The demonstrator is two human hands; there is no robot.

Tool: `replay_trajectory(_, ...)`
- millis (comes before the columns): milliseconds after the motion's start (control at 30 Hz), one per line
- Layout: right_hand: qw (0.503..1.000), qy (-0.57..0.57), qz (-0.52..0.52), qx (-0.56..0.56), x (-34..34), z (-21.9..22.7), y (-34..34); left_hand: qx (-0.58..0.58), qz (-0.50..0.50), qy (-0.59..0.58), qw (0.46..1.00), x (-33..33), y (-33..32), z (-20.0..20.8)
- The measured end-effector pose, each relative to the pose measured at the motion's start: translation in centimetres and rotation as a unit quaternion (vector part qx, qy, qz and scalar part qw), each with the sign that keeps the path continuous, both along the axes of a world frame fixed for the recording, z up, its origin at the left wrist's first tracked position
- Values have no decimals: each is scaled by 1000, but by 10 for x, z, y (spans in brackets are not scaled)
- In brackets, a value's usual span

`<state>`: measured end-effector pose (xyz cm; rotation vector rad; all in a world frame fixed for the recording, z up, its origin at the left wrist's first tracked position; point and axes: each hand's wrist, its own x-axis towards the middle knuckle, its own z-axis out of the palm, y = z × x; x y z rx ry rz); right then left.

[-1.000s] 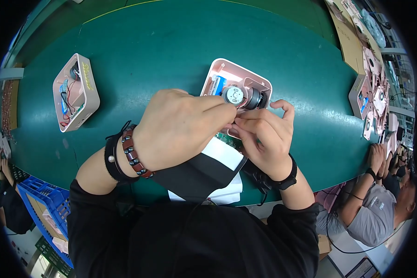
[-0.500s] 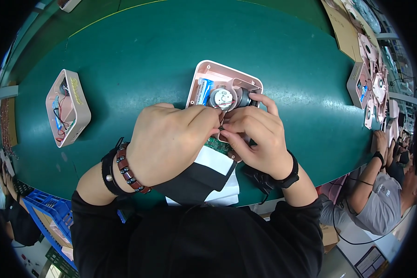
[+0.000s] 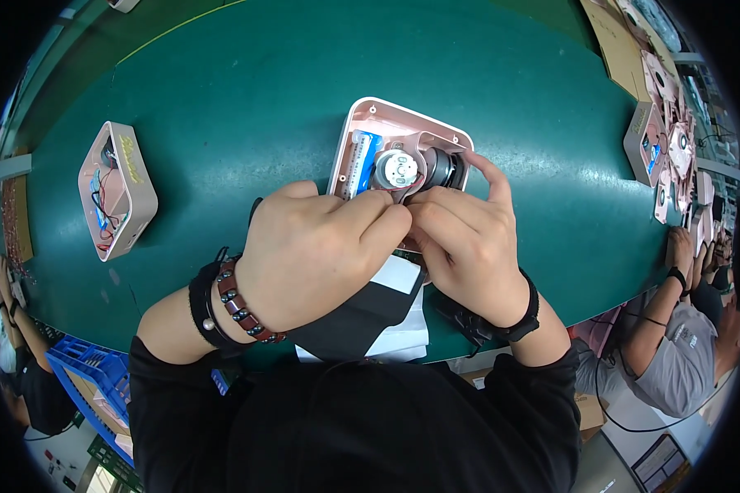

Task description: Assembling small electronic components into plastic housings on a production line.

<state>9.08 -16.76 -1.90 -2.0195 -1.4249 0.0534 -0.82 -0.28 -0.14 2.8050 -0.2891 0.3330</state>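
Note:
In front of me a pale pink plastic housing (image 3: pixel 362 115) lies with its inside facing up. It holds a blue-and-white battery cell (image 3: pixel 360 167), a round silver motor (image 3: pixel 398 169) and a dark round speaker-like part (image 3: pixel 441 168). My left hand (image 3: pixel 325 246) and my right hand (image 3: pixel 469 246) meet over its near part, fingertips pinched together on thin wires (image 3: pixel 418 184) that run from beside the motor. The wire ends are hidden behind my fingers. My right index finger reaches out to the housing's right rim. Only a sliver of green circuit board shows beneath the hands.
A similar open housing (image 3: pixel 131 189) stands to the left, another (image 3: pixel 645 144) to the right by piled pink parts (image 3: pixel 678 148). Black sheet (image 3: pixel 362 320) and white paper (image 3: pixel 403 338) lie at the near edge, beside a dark cable bundle (image 3: pixel 462 322). Co-workers sit on both sides.
My hands have closed in on each other, covering the small dark connector and most of the circuit board. My right index finger has straightened out along the rim.

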Motion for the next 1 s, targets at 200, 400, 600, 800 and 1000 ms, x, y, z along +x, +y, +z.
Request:
replay_trajectory(200,998,-49,-35,24,0,-5,1,13,-19,53,998,7,2,8)
replay_trajectory(400,999,-7,-22,26,0,-9,-1,16,-1,35,999,5,1,7)
replay_trajectory(600,999,18,-35,35,0,-4,-3,-12,28,10,999,2,-1,6)
replay_trajectory(800,1000,21,5,-12,5,5,-6,-20,-9,5,1000,1,2,4)
replay_trajectory(1000,999,-44,-14,-29,3,6,-4,5,-13,-18,1000,-2,-1,11)
